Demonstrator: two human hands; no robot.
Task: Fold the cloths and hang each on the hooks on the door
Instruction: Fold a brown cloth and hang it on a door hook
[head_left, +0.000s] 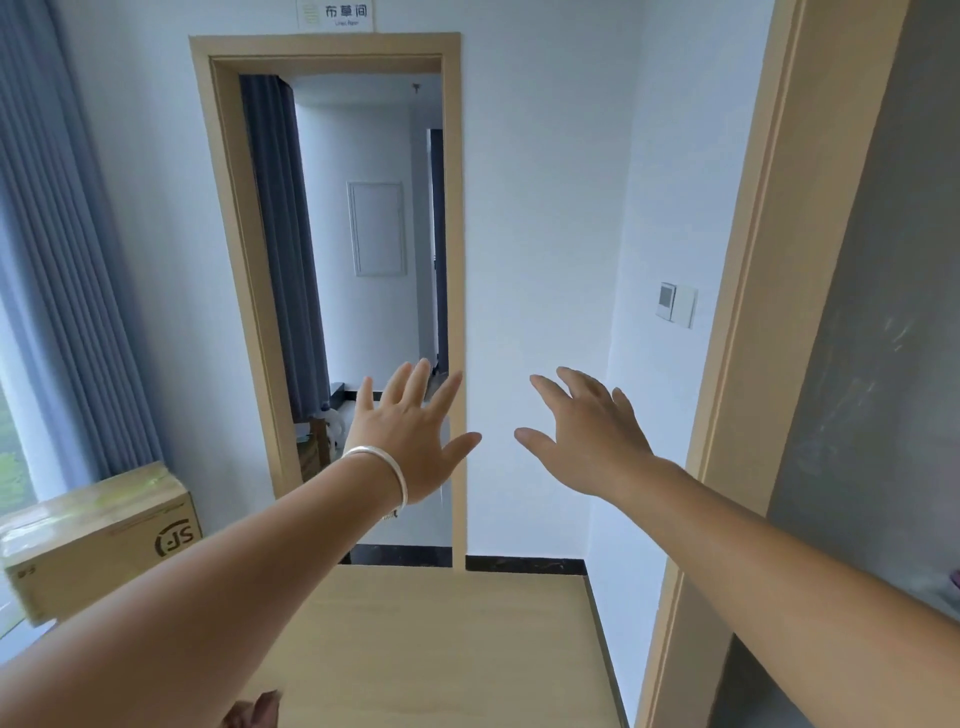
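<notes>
My left hand (410, 431), with a silver bangle at the wrist, is stretched out in front of me, fingers spread and straight, holding nothing. My right hand (587, 441) reaches out beside it, fingers spread, slightly bent and empty. Both hover in the air before a white wall and an open doorway (332, 260) with a light wooden frame. No cloth and no hooks show in this view. A second wooden door frame (748, 364) with a grey surface (872, 364) beside it fills the right side.
A cardboard box (98, 540) sits at the lower left under grey curtains (57, 260). A wall switch (675, 304) is on the right wall. Light wooden floor (441, 649) lies below, with dark skirting along the wall. A sign hangs above the doorway.
</notes>
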